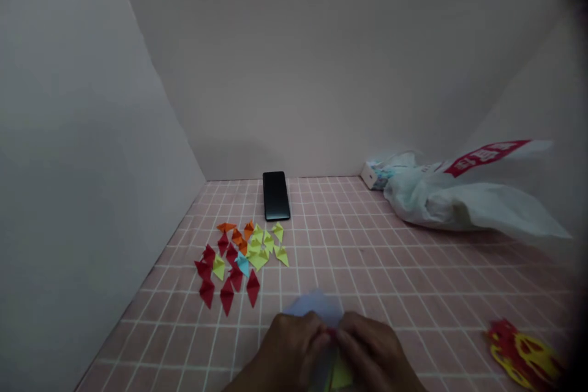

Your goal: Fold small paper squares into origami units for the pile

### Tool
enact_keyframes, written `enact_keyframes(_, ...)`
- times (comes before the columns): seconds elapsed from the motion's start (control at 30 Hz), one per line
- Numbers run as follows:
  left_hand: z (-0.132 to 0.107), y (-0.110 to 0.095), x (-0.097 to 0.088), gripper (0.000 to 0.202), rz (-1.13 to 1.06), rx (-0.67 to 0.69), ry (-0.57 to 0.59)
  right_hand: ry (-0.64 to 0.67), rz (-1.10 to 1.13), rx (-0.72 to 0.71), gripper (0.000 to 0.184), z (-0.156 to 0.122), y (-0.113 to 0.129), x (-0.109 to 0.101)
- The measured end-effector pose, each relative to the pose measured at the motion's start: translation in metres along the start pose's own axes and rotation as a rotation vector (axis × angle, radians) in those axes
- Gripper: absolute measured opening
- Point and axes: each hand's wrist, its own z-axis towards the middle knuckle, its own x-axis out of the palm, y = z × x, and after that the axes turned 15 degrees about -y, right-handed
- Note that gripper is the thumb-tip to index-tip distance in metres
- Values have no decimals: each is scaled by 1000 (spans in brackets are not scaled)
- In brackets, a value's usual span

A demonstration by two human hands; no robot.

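Note:
My left hand (pixel 287 349) and my right hand (pixel 374 352) meet at the bottom middle, fingers pinched together over a small piece of folded paper (pixel 331 335); a red edge shows between the fingertips and a yellow bit below. A pale blue paper sheet (pixel 315 305) lies flat just beyond my fingers. To the left lies a cluster of several folded paper triangles (pixel 239 257) in red, orange, yellow-green and one light blue.
A black phone (pixel 275 196) lies face up near the back wall. A white plastic bag (pixel 459 196) with red print and a small box (pixel 374 174) sit back right. A red and yellow paper cutout (pixel 523 352) lies front right. White walls enclose the pink gridded table (pixel 390 269).

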Motion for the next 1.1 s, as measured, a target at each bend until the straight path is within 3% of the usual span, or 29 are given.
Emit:
enact_keyframes(0.1,-1,3,1,34,28,61,16,35,-18,28,31,0,-2,-1)
enact_keyframes(0.17,0,0,-1,32,42,45,-34,12,9,48,33,2,-1,-1)
enact_keyframes(0.27,3,-9,-7,30,-54,-58,-83,-14,106,120,37,5,2,3)
enact_keyframes(0.37,9,-20,-12,30,-288,-265,-80,-30,332,342,40,8,7,6)
enact_keyframes(0.47,14,-39,-17,32,-445,-350,-112,-52,533,412,39,13,19,2)
enact_keyframes(0.67,12,-98,-35,31,-362,-245,-260,-29,703,370,39,21,64,-20)
enact_keyframes(0.77,-7,-126,-39,32,-328,-232,-314,12,684,296,35,10,86,-32)
enact_keyframes(0.87,-40,-147,-37,33,-374,-210,-349,62,644,237,36,-16,105,-45)
enact_keyframes(1.0,-91,-168,-24,33,-564,-299,-333,149,731,278,34,-63,121,-55)
enact_keyframes(1.1,-121,-178,-14,31,-782,-427,-356,82,888,281,34,-90,127,-50)
